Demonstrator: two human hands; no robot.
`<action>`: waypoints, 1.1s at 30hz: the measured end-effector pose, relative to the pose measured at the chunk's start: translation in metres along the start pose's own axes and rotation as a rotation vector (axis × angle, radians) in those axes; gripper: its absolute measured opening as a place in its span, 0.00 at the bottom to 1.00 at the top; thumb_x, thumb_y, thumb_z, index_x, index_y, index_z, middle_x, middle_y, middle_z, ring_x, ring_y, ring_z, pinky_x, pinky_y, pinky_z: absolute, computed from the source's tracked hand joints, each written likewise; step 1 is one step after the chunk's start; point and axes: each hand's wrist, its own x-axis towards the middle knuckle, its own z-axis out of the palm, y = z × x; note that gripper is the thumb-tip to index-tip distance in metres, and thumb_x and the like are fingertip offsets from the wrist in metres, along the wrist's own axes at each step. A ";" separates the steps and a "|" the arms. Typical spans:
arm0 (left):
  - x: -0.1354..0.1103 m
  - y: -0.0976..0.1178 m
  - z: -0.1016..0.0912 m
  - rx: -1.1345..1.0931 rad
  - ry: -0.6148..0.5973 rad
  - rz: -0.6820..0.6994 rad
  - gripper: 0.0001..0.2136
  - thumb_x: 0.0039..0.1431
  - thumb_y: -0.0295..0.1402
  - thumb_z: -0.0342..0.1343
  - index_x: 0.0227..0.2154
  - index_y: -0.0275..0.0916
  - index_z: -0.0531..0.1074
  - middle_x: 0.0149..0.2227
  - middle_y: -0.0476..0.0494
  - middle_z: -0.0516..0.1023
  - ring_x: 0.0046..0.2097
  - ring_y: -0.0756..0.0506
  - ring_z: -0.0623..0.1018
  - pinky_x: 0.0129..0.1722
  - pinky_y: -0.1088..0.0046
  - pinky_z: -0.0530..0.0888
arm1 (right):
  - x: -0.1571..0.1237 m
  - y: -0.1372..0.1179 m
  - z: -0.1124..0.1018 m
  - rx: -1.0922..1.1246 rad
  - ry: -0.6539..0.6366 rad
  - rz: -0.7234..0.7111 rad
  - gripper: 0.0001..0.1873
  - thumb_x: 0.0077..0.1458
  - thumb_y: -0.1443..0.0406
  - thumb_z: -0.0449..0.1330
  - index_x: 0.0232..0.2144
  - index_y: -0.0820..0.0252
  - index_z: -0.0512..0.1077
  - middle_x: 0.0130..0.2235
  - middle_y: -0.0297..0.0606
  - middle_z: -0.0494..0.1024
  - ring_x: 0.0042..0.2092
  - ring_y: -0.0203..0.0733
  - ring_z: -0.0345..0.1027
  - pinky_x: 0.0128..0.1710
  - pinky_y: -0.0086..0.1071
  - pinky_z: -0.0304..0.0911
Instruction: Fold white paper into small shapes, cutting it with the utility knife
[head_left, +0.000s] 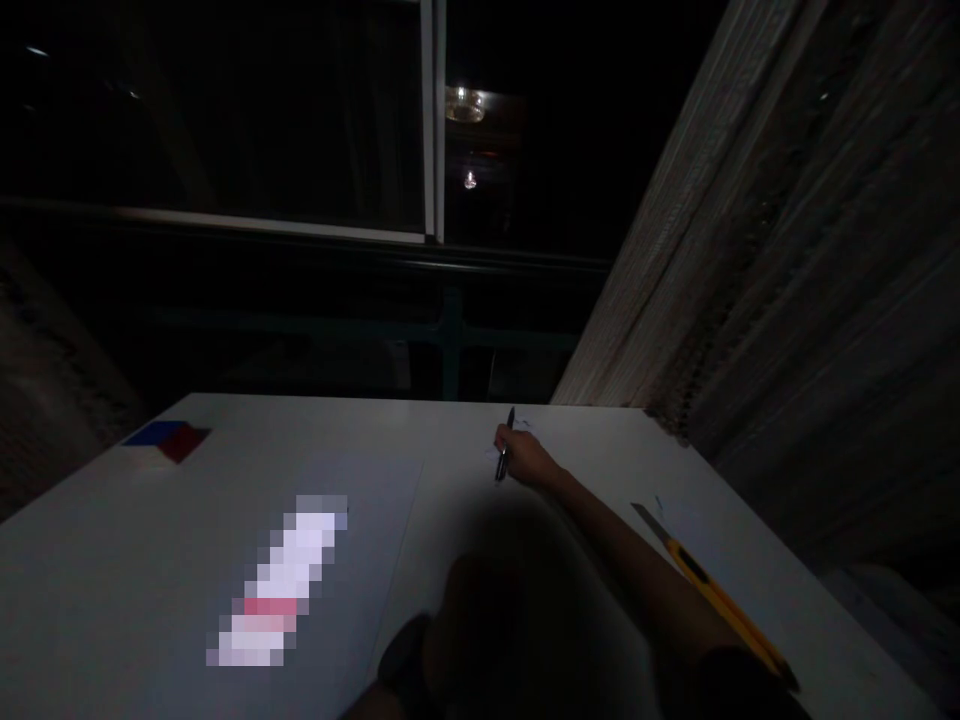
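Observation:
Out on the white table, my right hand [526,457] is closed around a dark pen [500,466], whose lower end is at or just above the surface. Faint blue marks show beside that hand. My left hand [469,610] is a dark shape at the bottom middle, with a dark watch [405,650] at its wrist; its fingers cannot be made out. To its left lies a large sheet of paper [375,550]. On the sheet is a bright, long, pixelated thing [289,570], whose kind I cannot tell.
A yellow utility knife [724,605] with its blade out lies right of my right forearm. At the far left sits a blue, red and white block [165,440]. Behind the table [360,420] is a dark window [300,120]; a curtain [675,250] hangs at right.

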 end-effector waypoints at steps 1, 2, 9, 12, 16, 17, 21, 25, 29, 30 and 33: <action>0.002 0.003 -0.005 0.005 -0.010 0.005 0.07 0.59 0.33 0.51 0.35 0.43 0.75 0.33 0.41 0.77 0.36 0.43 0.76 0.33 0.64 0.72 | 0.010 0.003 -0.001 -0.021 -0.011 0.012 0.11 0.46 0.76 0.49 0.32 0.58 0.61 0.28 0.35 0.69 0.30 0.37 0.61 0.29 0.25 0.49; 0.004 0.007 -0.009 0.011 -0.019 0.010 0.08 0.59 0.34 0.50 0.39 0.43 0.73 0.40 0.41 0.75 0.40 0.44 0.74 0.37 0.64 0.72 | 0.021 0.006 -0.003 -0.043 -0.020 0.028 0.13 0.44 0.76 0.50 0.33 0.58 0.62 0.28 0.34 0.69 0.31 0.37 0.62 0.29 0.25 0.49; 0.036 0.029 -0.017 0.040 -0.060 0.007 0.16 0.59 0.36 0.51 0.48 0.36 0.65 0.48 0.39 0.69 0.45 0.44 0.72 0.43 0.60 0.72 | 0.061 0.025 -0.011 -0.067 0.008 0.079 0.13 0.44 0.78 0.50 0.31 0.59 0.64 0.29 0.37 0.71 0.33 0.37 0.63 0.32 0.26 0.51; 0.043 0.032 -0.020 0.042 -0.071 -0.003 0.15 0.59 0.36 0.51 0.48 0.37 0.65 0.48 0.39 0.69 0.45 0.44 0.72 0.43 0.60 0.72 | 0.062 0.027 -0.014 -0.053 0.005 0.068 0.14 0.43 0.79 0.50 0.32 0.60 0.65 0.31 0.38 0.72 0.35 0.38 0.65 0.33 0.26 0.53; 0.043 0.033 -0.025 0.047 -0.096 -0.014 0.14 0.59 0.35 0.51 0.47 0.39 0.66 0.48 0.39 0.69 0.45 0.44 0.72 0.42 0.60 0.72 | 0.052 0.028 -0.030 0.032 0.026 0.063 0.13 0.44 0.77 0.52 0.32 0.60 0.64 0.36 0.38 0.75 0.39 0.38 0.67 0.38 0.27 0.57; 0.042 0.034 -0.026 0.048 -0.105 -0.014 0.13 0.59 0.35 0.51 0.46 0.39 0.67 0.48 0.40 0.69 0.45 0.44 0.72 0.42 0.61 0.72 | 0.045 0.029 -0.037 0.131 0.040 0.070 0.11 0.43 0.76 0.53 0.32 0.60 0.64 0.38 0.39 0.75 0.42 0.39 0.68 0.40 0.28 0.58; 0.042 0.036 -0.028 0.054 -0.157 -0.002 0.14 0.59 0.36 0.51 0.47 0.38 0.66 0.48 0.39 0.69 0.45 0.44 0.72 0.43 0.61 0.72 | -0.003 0.039 -0.081 0.608 -0.029 0.148 0.02 0.47 0.70 0.53 0.28 0.61 0.64 0.45 0.44 0.74 0.48 0.43 0.67 0.44 0.35 0.61; 0.045 0.039 -0.029 0.071 -0.221 0.005 0.15 0.59 0.36 0.51 0.48 0.37 0.66 0.48 0.39 0.69 0.45 0.44 0.72 0.43 0.60 0.72 | -0.082 0.060 -0.131 0.902 -0.023 0.354 0.04 0.47 0.67 0.52 0.24 0.62 0.63 0.46 0.49 0.74 0.42 0.47 0.72 0.43 0.41 0.64; 0.053 0.038 -0.032 0.107 -0.272 0.001 0.15 0.59 0.36 0.51 0.47 0.37 0.66 0.48 0.40 0.69 0.45 0.44 0.72 0.43 0.61 0.72 | -0.160 0.085 -0.167 0.922 0.067 0.514 0.08 0.43 0.65 0.57 0.28 0.60 0.63 0.37 0.41 0.76 0.32 0.43 0.73 0.34 0.38 0.66; 0.055 0.038 -0.033 0.116 -0.284 0.000 0.14 0.59 0.36 0.51 0.46 0.36 0.67 0.46 0.40 0.70 0.44 0.44 0.73 0.42 0.62 0.72 | -0.176 0.091 -0.170 0.861 0.078 0.551 0.09 0.43 0.64 0.58 0.29 0.59 0.63 0.33 0.39 0.76 0.29 0.41 0.72 0.31 0.35 0.66; 0.059 0.039 -0.037 0.168 -0.296 -0.003 0.13 0.61 0.31 0.44 0.35 0.34 0.74 0.36 0.36 0.76 0.39 0.41 0.76 0.37 0.64 0.71 | -0.209 0.101 -0.163 0.585 0.022 0.593 0.09 0.44 0.61 0.56 0.30 0.58 0.64 0.26 0.33 0.72 0.23 0.37 0.67 0.25 0.31 0.62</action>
